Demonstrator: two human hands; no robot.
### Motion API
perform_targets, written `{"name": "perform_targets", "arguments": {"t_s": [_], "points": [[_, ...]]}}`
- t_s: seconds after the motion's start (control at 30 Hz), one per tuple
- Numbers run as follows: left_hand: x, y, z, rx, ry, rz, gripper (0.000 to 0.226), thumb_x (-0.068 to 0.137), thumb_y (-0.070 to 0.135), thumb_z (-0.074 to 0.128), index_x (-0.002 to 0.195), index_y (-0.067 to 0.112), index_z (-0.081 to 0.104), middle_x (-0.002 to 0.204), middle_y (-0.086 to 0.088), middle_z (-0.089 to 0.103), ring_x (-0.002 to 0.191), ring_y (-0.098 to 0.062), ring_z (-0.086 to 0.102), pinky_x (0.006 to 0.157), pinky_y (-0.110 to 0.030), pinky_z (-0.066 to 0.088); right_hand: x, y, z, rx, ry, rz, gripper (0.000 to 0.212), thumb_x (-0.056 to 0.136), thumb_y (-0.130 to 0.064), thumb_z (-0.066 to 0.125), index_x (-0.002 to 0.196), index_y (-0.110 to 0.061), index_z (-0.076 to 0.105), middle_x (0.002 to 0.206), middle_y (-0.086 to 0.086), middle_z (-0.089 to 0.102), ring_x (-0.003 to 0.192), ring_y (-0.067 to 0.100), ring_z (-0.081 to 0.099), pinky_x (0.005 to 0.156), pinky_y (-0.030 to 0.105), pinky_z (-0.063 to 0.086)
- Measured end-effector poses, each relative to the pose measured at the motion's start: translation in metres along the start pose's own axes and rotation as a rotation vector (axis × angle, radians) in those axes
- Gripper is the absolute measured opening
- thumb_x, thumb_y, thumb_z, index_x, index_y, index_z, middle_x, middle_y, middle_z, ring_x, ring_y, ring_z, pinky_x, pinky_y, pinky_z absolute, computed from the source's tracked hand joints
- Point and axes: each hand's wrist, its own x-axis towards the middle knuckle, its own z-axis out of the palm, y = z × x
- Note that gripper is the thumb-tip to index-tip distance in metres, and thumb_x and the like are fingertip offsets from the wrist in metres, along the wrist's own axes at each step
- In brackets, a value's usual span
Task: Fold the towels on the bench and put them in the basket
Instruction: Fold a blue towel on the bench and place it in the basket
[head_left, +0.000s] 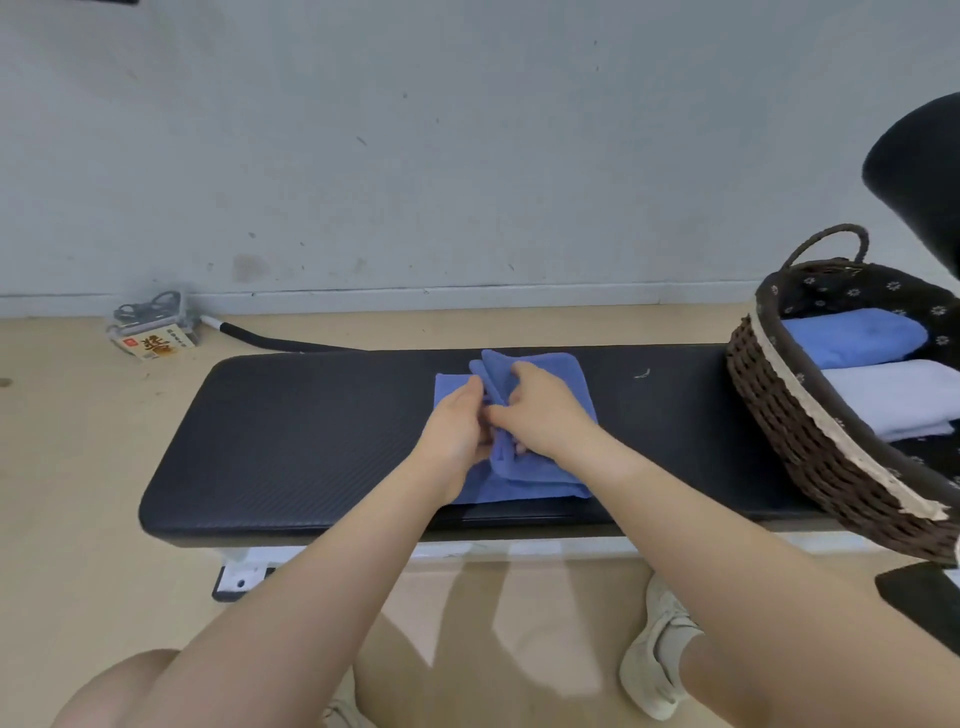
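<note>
- At the middle of the frame, the fingers of the left hand (457, 421) and the right hand (540, 410) meet over a blue towel (550, 374), each hand pinching a raised ridge of cloth; the fingertips themselves are partly buried in the fold.
- The towel lies partly folded on the black counter (291, 441), its lifted middle bunched between the two hands, its near edge showing stacked layers close to the counter's front edge.
- The towel's far edge sits just short of the counter's back edge.
- To the left of the towel the padded surface is bare as far as the rounded end at centre left; to the right there is a shorter bare stretch, then the basket (795, 431).
- The basket, dark woven wicker with a pale trim and a dark flowered lining, stands on the counter's right end at the right edge of the frame, well apart from the hands.
- Inside it lie a folded blue towel (857, 338) farther back and a folded pale towel (893, 400) nearer, side by side and touching.
- In the upper left, on the floor by the wall, rests a small box (156, 340), well apart from the counter.
- At the lower right a light shoe (657, 649) stands on the floor under the forearms.
</note>
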Motion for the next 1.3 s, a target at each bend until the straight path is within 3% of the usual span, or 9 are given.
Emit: {"name": "perform_targets", "arguments": {"t_s": [0.1, 0.23, 0.37, 0.5, 0.8, 0.93, 1.07, 1.17, 1.3], "points": [[0.004, -0.006, -0.005, 0.02, 0.062, -0.065, 0.036, 0.099, 0.042, 0.034, 0.092, 0.019, 0.061, 0.092, -0.003, 0.065, 0.09, -0.015, 0.06, 0.082, -0.03, 0.047, -0.008, -0.003, 0.015, -0.083, -0.008, -0.118, 0.036, 0.093, -0.015, 0.046, 0.129, -0.009, 0.045, 0.085, 0.009, 0.064, 0.074, 0.02, 0.058, 0.073, 0.039, 0.05], [0.01, -0.007, -0.006, 0.282, 0.085, -0.003, 0.022, 0.095, 0.027, 0.048, 0.101, 0.008, 0.056, 0.094, -0.013, 0.062, 0.08, -0.022, 0.058, 0.068, -0.036, 0.048, -0.008, 0.014, 0.006, -0.266, 0.13, -0.204, 0.038, 0.097, -0.013, 0.037, 0.134, -0.013, 0.045, 0.123, 0.006, 0.059, 0.105, 0.021, 0.058, 0.089, 0.04, 0.048], [0.006, 0.001, -0.013, 0.543, 0.172, 0.144, 0.039, 0.094, 0.012, 0.043, 0.132, 0.017, 0.036, 0.109, -0.008, 0.058, 0.089, -0.021, 0.057, 0.074, -0.034, 0.048, -0.001, 0.047, -0.001, -0.587, 0.046, -0.221, 0.06, 0.094, -0.042, 0.046, 0.146, -0.018, 0.028, 0.156, 0.0, 0.021, 0.145, 0.017, 0.017, 0.116, 0.035, 0.018], [-0.002, -0.006, -0.021, 0.809, 0.169, 0.307, 0.052, 0.093, 0.009, 0.038, 0.14, 0.022, 0.021, 0.103, -0.01, 0.052, 0.071, -0.021, 0.053, 0.06, -0.032, 0.042, 0.001, 0.056, 0.004, -0.614, -0.066, -0.201, 0.099, 0.079, -0.067, 0.052, 0.151, -0.019, 0.004, 0.16, -0.002, -0.004, 0.147, 0.016, -0.007, 0.119, 0.041, -0.001], [0.012, -0.016, -0.026, 1.134, 0.158, 0.296, 0.051, 0.098, 0.014, 0.033, 0.147, 0.019, 0.021, 0.134, -0.006, 0.032, 0.087, -0.024, 0.05, 0.072, -0.035, 0.043, 0.009, 0.056, 0.0, -0.588, -0.144, -0.039, 0.129, 0.061, -0.076, 0.061, 0.149, -0.018, -0.014, 0.155, 0.003, -0.025, 0.144, 0.019, -0.022, 0.119, 0.046, 0.005], [0.009, -0.008, -0.025, 1.252, 0.142, 0.248, 0.046, 0.099, 0.021, 0.033, 0.144, 0.02, 0.025, 0.143, -0.011, 0.032, 0.094, -0.028, 0.053, 0.076, -0.036, 0.043, 0.013, 0.054, 0.003, -0.545, -0.125, 0.009, 0.133, 0.06, -0.077, 0.062, 0.148, -0.013, -0.014, 0.156, 0.006, -0.023, 0.145, 0.019, -0.02, 0.119, 0.047, 0.004], [0.007, -0.008, -0.022, 1.618, 0.081, 0.709, 0.051, 0.094, 0.023, 0.045, 0.14, 0.002, 0.036, 0.154, -0.017, 0.019, 0.139, -0.035, 0.027, 0.112, -0.043, 0.024, 0.008, 0.053, 0.01, -0.669, -0.011, -0.017, 0.12, 0.07, -0.08, 0.045, 0.149, -0.009, -0.011, 0.157, 0.008, -0.02, 0.146, 0.021, -0.016, 0.118, 0.045, -0.003], [0.006, -0.006, -0.026, 1.656, -0.261, 0.537, 0.058, 0.1, 0.033, 0.028, 0.149, 0.007, 0.008, 0.158, -0.005, 0.0, 0.146, -0.016, -0.002, 0.115, -0.025, -0.006, 0.004, 0.052, 0.016, -0.735, -0.044, -0.166, 0.085, 0.091, -0.056, 0.034, 0.15, -0.011, -0.008, 0.158, 0.005, -0.018, 0.146, 0.018, -0.014, 0.118, 0.039, -0.006], [0.011, -0.012, -0.04, 1.67, -0.316, 0.48, 0.087, 0.087, 0.069, 0.019, 0.149, 0.012, -0.003, 0.158, -0.003, -0.009, 0.145, -0.013, -0.008, 0.115, -0.024, -0.008, 0.003, 0.062, 0.015, -0.72, -0.119, -0.173, 0.074, 0.096, -0.053, 0.025, 0.149, -0.017, -0.011, 0.157, -0.001, -0.02, 0.145, 0.015, -0.017, 0.118, 0.038, -0.009]]}}
